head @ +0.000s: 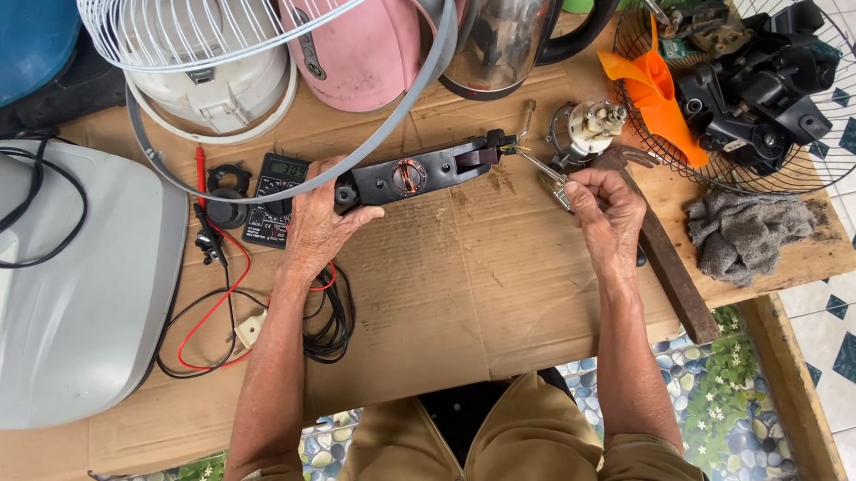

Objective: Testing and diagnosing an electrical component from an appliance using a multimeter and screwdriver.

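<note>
My left hand [316,222] grips the left end of a long black motor housing [417,173] with a copper-wound coil showing in its middle; the housing lies tilted on cardboard [465,282]. In my right hand [603,210] I hold a screwdriver [549,177] by its clear handle. Its thin metal shaft points left at the housing's right end, where coloured wires stick out.
A white fan guard [214,10] and grey ring overhang the left. A multimeter [277,197] with red and black leads lies by my left hand. A small motor [588,129], hammer [669,265], grey rag [745,235], orange blade and black parts in a wire guard are at right.
</note>
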